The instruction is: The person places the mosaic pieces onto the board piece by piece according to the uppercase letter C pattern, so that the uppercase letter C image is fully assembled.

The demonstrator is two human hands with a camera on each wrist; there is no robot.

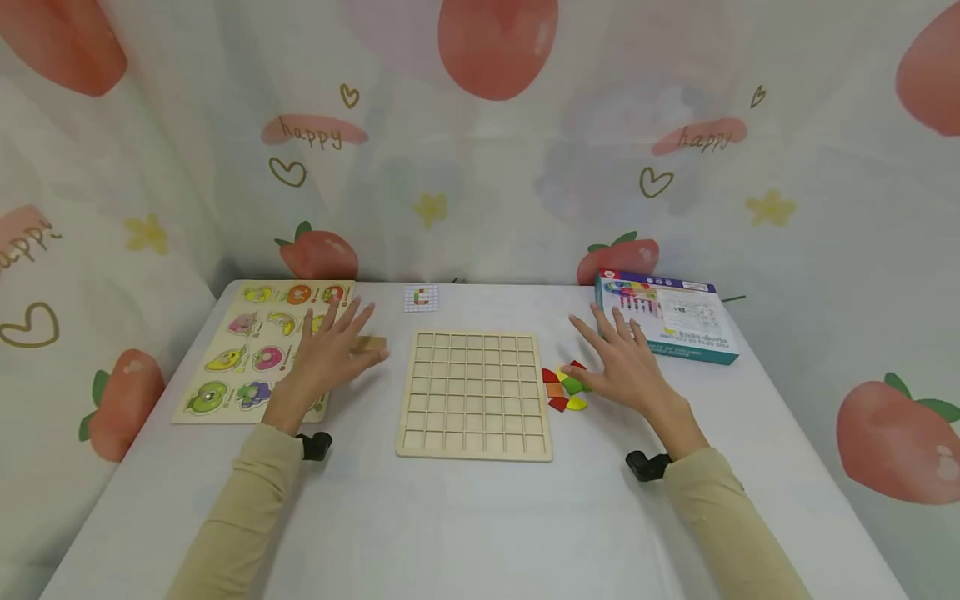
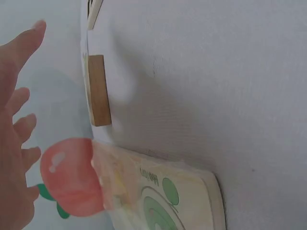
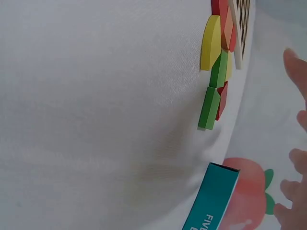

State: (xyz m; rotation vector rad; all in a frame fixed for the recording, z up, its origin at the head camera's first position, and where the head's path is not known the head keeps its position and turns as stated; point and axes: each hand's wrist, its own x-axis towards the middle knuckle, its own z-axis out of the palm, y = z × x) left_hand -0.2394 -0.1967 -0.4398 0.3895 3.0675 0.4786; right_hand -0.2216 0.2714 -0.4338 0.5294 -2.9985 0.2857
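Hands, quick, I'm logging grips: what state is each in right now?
Left hand: open, holding nothing.
Right hand: open, holding nothing.

The pieces (image 1: pixel 573 386) show 4 colours: red, orange, yellow, green.

Peach-printed cloth walls (image 1: pixel 495 192) round a white table (image 1: pixel 480 525) with a picture puzzle (image 1: pixel 251 342) suggest a curtained-off play space.
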